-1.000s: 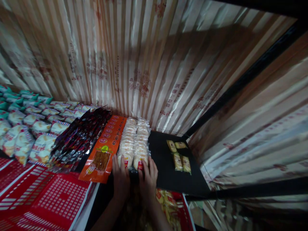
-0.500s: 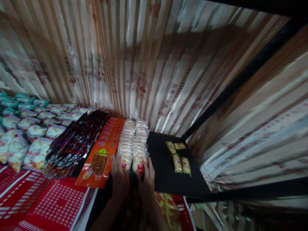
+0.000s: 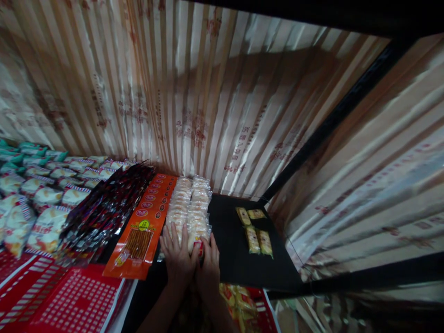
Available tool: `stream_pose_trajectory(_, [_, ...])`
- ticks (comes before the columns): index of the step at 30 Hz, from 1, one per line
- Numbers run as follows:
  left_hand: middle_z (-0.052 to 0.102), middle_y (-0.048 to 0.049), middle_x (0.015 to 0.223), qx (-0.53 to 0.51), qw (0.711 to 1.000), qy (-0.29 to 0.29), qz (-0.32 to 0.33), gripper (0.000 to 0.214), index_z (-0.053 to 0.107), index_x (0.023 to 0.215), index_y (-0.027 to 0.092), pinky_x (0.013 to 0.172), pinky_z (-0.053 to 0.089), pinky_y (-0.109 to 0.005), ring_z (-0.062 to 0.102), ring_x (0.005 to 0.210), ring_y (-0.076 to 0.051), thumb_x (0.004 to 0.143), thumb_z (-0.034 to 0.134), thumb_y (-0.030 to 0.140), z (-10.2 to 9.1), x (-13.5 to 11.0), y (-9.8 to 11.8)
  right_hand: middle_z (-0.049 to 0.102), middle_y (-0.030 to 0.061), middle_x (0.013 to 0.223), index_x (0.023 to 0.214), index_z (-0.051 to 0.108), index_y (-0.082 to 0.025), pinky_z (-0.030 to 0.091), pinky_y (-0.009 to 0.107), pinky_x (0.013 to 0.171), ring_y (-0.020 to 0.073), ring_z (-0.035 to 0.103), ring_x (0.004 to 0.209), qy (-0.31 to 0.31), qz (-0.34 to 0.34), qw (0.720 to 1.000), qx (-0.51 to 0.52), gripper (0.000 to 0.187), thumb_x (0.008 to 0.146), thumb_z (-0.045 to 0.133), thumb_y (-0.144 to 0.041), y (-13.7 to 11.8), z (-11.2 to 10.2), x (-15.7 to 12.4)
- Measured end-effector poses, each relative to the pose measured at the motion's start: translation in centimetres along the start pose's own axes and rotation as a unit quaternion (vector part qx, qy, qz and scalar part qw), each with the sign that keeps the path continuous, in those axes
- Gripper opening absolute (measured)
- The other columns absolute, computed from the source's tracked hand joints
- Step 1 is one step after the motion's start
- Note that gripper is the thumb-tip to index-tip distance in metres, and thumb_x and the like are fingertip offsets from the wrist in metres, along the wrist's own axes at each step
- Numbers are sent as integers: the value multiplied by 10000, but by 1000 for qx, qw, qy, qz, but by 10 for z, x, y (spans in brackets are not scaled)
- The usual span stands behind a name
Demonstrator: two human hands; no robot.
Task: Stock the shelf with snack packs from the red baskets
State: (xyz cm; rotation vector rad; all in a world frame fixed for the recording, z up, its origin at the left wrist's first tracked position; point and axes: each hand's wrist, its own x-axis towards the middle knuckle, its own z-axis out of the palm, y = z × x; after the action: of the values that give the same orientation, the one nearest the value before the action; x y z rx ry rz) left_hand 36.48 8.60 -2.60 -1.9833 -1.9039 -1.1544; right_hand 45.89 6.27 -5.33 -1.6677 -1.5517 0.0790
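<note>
Two rows of round white crackers in clear wrappers run back across the black shelf: a left row [image 3: 178,206] and a right row [image 3: 200,206]. My left hand [image 3: 178,256] lies over the near end of the left row, fingers stretched and apart, covering its front packet. My right hand [image 3: 208,263] touches the near end of the right row with its fingers extended, beside a packet with a red label [image 3: 198,247]. Both hands are close together at the thumbs. An orange snack bag [image 3: 137,236] lies flat left of the rows.
Dark shiny packets [image 3: 104,212] are heaped farther left, beside white snack bags [image 3: 48,226] and green ones [image 3: 34,150]. Several small yellow packets [image 3: 253,238] sit on the black shelf [image 3: 232,259] to the right. Red patterned baskets [image 3: 79,291] are below. A plastic-sheeted wall [image 3: 187,92] rises behind.
My left hand has moved right and forward, from the left row's outer side onto its front packet. My right hand has shifted slightly inward, nearer the left. The view has turned slightly.
</note>
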Motion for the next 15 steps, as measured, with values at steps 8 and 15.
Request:
stream_pose_trajectory(8, [249, -165, 1471, -9, 1000, 1, -21, 611, 436, 1318, 176, 1018, 193, -651, 120, 1353, -412, 773, 556, 425, 3, 4, 2, 388, 146, 1400, 1243, 487, -158, 383, 423, 997, 250, 392, 1268, -11, 47, 993, 111, 459, 895, 362, -429, 8, -14, 23])
stream_pose_trajectory(15, [169, -109, 1505, -5, 1000, -16, -8, 566, 439, 1315, 243, 1033, 199, -628, 101, 1361, -397, 781, 568, 382, 1, 2, 2, 243, 94, 1486, 1356, 379, -153, 196, 447, 1105, 223, 153, 1379, -92, 41, 994, 44, 590, 902, 245, -504, 20, 6, 146])
